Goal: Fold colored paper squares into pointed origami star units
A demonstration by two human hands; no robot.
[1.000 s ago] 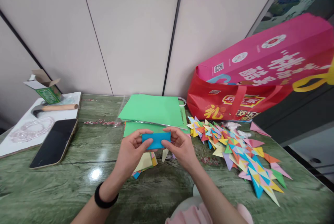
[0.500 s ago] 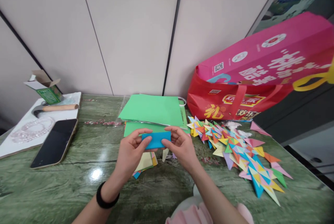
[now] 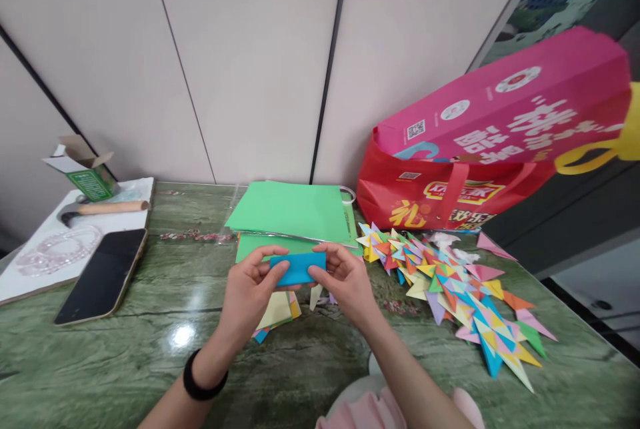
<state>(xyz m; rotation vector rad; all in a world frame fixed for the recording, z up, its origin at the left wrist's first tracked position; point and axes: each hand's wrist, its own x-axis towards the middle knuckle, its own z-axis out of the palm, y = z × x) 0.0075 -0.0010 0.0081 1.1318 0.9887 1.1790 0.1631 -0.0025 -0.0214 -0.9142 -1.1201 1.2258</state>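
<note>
A small blue paper rectangle point(image 3: 299, 269), apparently folded, is held level above the table between both hands. My left hand point(image 3: 253, 285) pinches its left end between thumb and fingers; a black band circles that wrist. The right end is pinched the same way by my right hand point(image 3: 347, 282). Under and behind the hands lie green paper sheets point(image 3: 290, 207), partly in a clear sleeve. A small stack of coloured paper squares point(image 3: 278, 311) sits just below the left hand, partly covered by it.
Many folded paper triangles point(image 3: 465, 289) lie linked and heaped at the right. Behind them stands a red bag point(image 3: 415, 182) holding a pink box point(image 3: 500, 109). At left are a phone point(image 3: 103, 275), a wooden-handled tool point(image 3: 107, 209), a bead string point(image 3: 60, 249) and an opened green box point(image 3: 90, 179).
The view has shifted very slightly. Both hands keep the same pinch on the blue paper, with no other visible movement.
</note>
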